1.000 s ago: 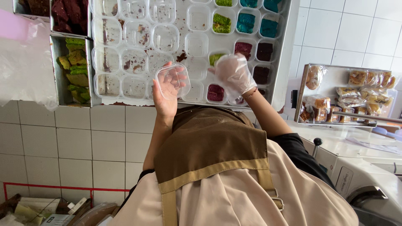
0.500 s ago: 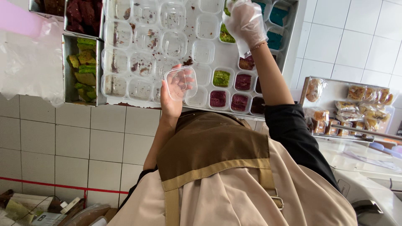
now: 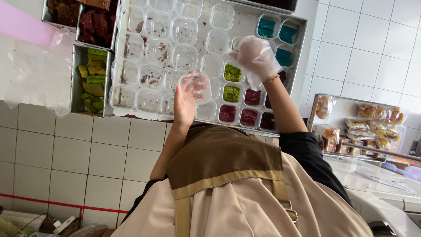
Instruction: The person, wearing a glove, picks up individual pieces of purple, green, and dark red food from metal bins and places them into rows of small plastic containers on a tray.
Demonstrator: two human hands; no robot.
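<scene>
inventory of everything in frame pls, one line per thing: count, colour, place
large tray: one, white, smeared, top centre
small square cups: many, clear, mostly empty, across the tray
green cakes in cups: two, tray middle right
dark red cakes in cups: several, tray near edge
teal cakes in cups: three or so, tray top right
green cake pan: one, metal, left of the tray
brown and red cake pans: two, top left
packaged pastries tray: one, right
plastic sheet: clear, far left
apron: brown and beige, bottom centre
left hand: bare, holding one clear cup
right hand: clear glove, over the green cakes

Both hands outstretched, right hand (image 3: pixel 256 57) gloved
</scene>
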